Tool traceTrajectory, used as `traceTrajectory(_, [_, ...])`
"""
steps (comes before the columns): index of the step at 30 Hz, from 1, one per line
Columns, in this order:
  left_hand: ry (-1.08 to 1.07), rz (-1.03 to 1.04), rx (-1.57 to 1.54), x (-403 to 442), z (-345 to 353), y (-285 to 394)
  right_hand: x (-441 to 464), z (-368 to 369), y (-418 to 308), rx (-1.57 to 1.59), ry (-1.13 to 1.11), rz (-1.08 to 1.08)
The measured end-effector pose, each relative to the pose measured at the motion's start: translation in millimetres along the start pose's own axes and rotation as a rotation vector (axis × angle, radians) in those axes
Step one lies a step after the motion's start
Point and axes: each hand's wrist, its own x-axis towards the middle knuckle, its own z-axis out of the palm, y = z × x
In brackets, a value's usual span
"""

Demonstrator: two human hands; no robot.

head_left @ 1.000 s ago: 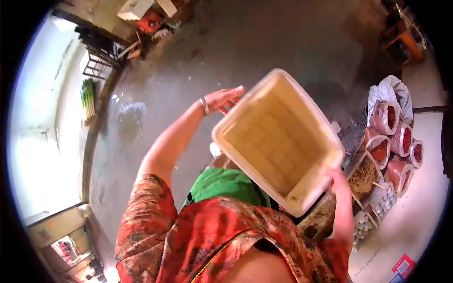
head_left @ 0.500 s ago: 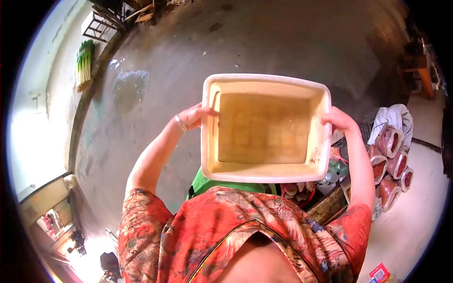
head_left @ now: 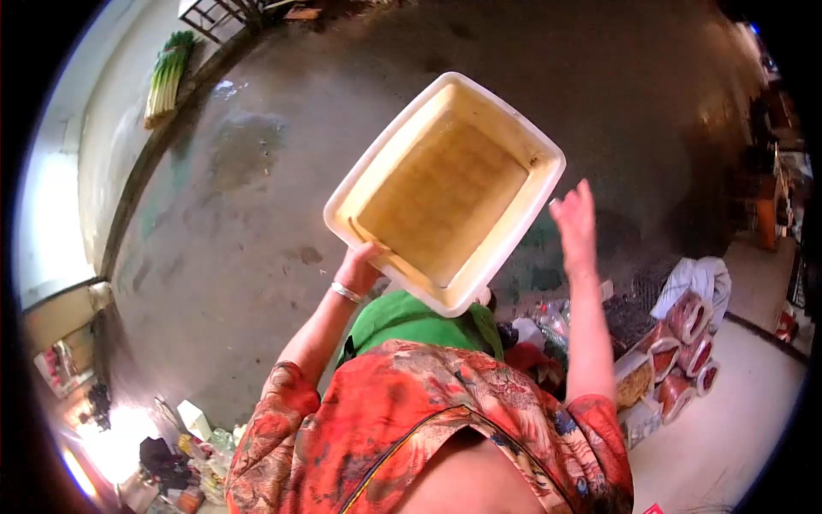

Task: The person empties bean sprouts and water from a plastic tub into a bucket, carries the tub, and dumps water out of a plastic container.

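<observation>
A rectangular plastic tub [head_left: 441, 193], white at the rim and stained yellow-brown inside, hangs tilted in front of my body. My left hand [head_left: 361, 267] grips its lower left edge, with the thumb over the rim and the other fingers hidden behind the wall. Nothing lies in the tub that I can make out. Off the tub's right side, my right hand [head_left: 575, 221] is raised and apart from it, fingers spread and holding nothing. Below the tub a green cloth [head_left: 411, 321] covers my lap area.
Open bags of red goods [head_left: 689, 317] stand at the right beside a white sack [head_left: 698, 287]. A bundle of green onions [head_left: 169, 81] leans by the left wall. Assorted items lie at the lower left. A wooden stool [head_left: 765, 210] stands far right.
The tub has turned from level to slanted and shifted up and left. My right hand has let go of its right rim. My left hand still holds it.
</observation>
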Motion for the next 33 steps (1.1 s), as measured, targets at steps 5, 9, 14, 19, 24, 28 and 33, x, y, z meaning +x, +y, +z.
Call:
traceTrajectory(5, [0.120, 0.089, -0.111, 18, 9, 13, -30, 88, 7, 0.595, -0.255, 0.595])
traceTrajectory(9, [0.267, 0.265, -0.205, 38, 7, 28, -12, 150, 27, 0.386, -0.249, 0.250])
traceTrajectory(14, [0.319, 0.235, -0.151, 57, 4, 46, 41, 178, 41, 0.325, -0.256, 0.338])
traceTrajectory(19, [0.390, 0.285, -0.140, 107, -1, 78, 110, 216, 54, 0.217, -0.223, 0.374])
traceTrajectory(24, [0.302, 0.124, -0.188, 128, 7, 118, 179, 238, 21, 0.084, -0.283, 0.288])
traceTrajectory(28, [0.234, 0.067, -0.094, 132, 14, 157, 261, 233, -20, -0.010, -0.333, 0.220])
traceTrajectory(33, [0.354, 0.036, -0.126, 151, -38, 200, 383, 301, -64, -0.035, -0.394, 0.060])
